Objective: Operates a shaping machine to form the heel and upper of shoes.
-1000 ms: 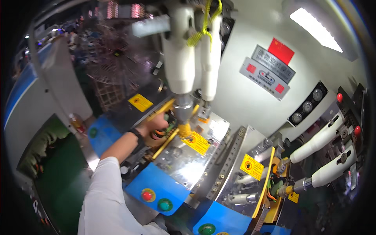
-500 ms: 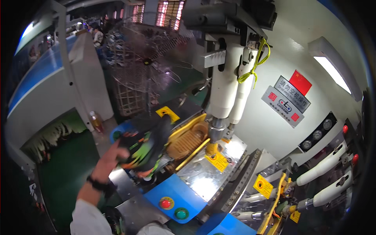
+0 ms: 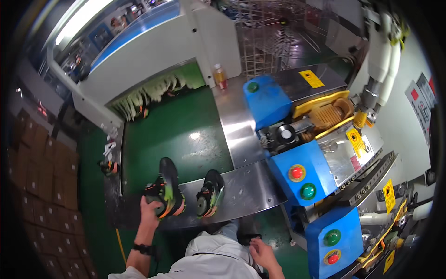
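Note:
My left hand (image 3: 149, 212) is closed on the heel end of a black shoe with green and orange trim (image 3: 171, 188), at the front edge of the green conveyor belt (image 3: 186, 135). The shoe is tilted, and part of it overlaps a steel plate (image 3: 239, 193). A second shoe of the same colours (image 3: 210, 194) stands on that plate to the right, apart from the hand. Low in front of my body, my right hand (image 3: 263, 252) hangs with loosely bent fingers and nothing visible in it. A dark object (image 3: 248, 238) is close to its fingertips.
On the right stands a press with a brown mould (image 3: 327, 116) and blue control boxes (image 3: 302, 174) with red and green buttons. A fringed curtain (image 3: 153, 95) hangs at the tunnel mouth, shoes beneath it. A bottle (image 3: 219, 76) stands beside the belt; stacked cartons (image 3: 44, 195) line the left.
The view has swung left. My left hand has carried the shoe from beside the press mould to the belt's front edge. My right hand has come into view.

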Tool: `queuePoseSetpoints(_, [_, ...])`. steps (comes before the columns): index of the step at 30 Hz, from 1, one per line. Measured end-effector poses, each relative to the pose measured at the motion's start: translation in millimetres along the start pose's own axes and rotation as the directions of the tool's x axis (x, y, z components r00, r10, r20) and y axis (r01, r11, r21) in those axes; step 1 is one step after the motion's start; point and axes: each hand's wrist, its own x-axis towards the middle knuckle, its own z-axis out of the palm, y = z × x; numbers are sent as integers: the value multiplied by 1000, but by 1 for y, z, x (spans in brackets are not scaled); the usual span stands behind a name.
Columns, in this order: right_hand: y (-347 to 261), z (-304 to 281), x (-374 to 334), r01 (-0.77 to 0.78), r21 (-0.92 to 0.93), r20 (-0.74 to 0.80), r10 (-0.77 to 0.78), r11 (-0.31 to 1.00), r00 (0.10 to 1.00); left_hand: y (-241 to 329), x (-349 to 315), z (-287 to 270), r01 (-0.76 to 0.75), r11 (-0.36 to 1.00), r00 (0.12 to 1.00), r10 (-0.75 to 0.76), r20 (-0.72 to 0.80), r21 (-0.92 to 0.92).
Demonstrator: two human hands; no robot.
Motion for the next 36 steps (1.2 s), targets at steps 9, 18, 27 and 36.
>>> queuePoseSetpoints(9, [-81,99,125,-32,544,-255,202,838,946,-122,86,-36,-86,779,923,-172,343,621])
queuePoseSetpoints(18, [-137,187,214,-142,323,-400,271,936,876,-110,100,-37,22,907,830,-251,497,421])
queuePoseSetpoints(27, [-212,158,56,336,845,-504,406,417,762,7,123,3,188,885,363,-465,807,426])
queuePoseSetpoints(36, [-293,365,-230,499,527,-730,667,687,-147,21,-117,22,-45,717,-745,-488,455,695])
